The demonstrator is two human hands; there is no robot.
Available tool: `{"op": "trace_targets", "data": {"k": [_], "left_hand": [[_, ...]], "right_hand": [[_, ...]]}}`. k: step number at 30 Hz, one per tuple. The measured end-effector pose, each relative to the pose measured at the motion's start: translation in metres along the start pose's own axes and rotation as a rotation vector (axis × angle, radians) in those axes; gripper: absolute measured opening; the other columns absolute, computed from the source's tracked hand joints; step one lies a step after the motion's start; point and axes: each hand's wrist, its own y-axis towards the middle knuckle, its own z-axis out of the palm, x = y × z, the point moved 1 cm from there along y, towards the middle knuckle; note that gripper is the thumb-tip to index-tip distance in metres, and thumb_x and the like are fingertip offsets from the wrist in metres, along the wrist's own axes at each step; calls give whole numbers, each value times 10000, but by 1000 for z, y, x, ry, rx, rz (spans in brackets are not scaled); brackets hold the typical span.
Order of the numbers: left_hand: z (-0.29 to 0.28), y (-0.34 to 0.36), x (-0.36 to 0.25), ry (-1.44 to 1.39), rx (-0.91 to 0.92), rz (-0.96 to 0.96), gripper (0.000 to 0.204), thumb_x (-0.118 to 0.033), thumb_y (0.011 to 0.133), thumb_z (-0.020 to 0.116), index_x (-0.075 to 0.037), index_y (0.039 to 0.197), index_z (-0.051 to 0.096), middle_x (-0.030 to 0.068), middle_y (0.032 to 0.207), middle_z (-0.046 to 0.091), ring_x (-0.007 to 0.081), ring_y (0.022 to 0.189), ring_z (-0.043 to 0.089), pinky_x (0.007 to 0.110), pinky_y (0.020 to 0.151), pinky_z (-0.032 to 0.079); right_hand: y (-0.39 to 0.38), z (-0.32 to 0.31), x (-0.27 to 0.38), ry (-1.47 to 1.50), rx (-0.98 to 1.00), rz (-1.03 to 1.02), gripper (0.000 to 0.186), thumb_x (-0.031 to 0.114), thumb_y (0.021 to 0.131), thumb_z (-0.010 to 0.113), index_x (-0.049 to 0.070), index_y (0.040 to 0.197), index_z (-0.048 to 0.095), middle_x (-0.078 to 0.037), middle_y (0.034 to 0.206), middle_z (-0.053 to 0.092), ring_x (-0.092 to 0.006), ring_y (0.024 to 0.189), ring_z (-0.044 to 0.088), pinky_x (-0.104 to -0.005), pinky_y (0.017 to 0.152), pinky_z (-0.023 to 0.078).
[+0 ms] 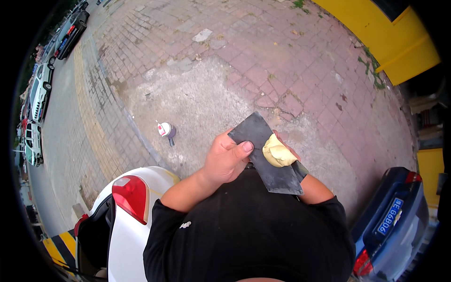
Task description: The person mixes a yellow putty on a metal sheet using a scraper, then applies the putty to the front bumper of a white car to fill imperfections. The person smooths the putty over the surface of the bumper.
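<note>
Fingers of the left hand (224, 160) we find curled about the near edge of a dark flat scraper board (264, 155), the thumb pressed flat on its upper face. We hold the board at chest height, tilted, one corner pointing away over the pavement. On its right half sits a lump of pale yellow putty (278, 153), touching the board's surface. The right hand (291, 152) lies mostly hidden beneath the board and behind the putty; we see only fingertips along the far edge, so we judge them to be supporting the board from below, though the exact grip we cannot tell. Below the hands we note a black short-sleeved shirt (249, 230). On the ground ahead stands a small white can with a red mark (165, 129), well apart from the hands, on a grey cement patch (202, 103) set in red brick paving (282, 51). A white car's rear (129, 207) is at lower left, a blue car (394, 216) at lower right, a yellow wall (385, 37) at upper right.
</note>
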Motion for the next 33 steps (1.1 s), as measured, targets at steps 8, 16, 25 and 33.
{"op": "trace_targets", "data": {"k": [8, 16, 25, 33], "left_hand": [[-3, -11, -2, 69, 31, -98, 357, -144, 945, 561, 76, 1222, 518, 162, 1213, 605, 247, 1127, 590, 394, 968, 458], [-26, 0, 48, -108, -94, -503, 311, -169, 1001, 468, 72, 1183, 544, 149, 1151, 638, 229, 1046, 637, 399, 905, 513], [-13, 23, 53, -120, -57, -399, 279, -183, 998, 494, 42, 1143, 572, 129, 1105, 651, 212, 1017, 642, 387, 880, 524], [-21, 30, 42, -103, -40, -358, 313, -165, 995, 475, 67, 1189, 553, 147, 1151, 639, 235, 1079, 619, 385, 935, 487]], "right_hand": [[38, -5, 49, 199, -265, -289, 179, 38, 907, 595, 16, 1078, 546, -158, 1026, 658, -267, 965, 662, -391, 846, 530], [46, -29, 52, 732, -130, -246, 218, 294, 978, 492, 93, 954, 410, -30, 688, 443, -118, 576, 429, -256, 535, 335], [41, -26, 26, 1064, -306, 49, 253, 317, 964, 507, 76, 903, 462, -55, 744, 514, -153, 637, 491, -282, 593, 434], [38, -31, 13, 847, -329, 189, 228, 308, 955, 539, 86, 918, 503, -40, 785, 528, -144, 657, 507, -291, 573, 440]]}}
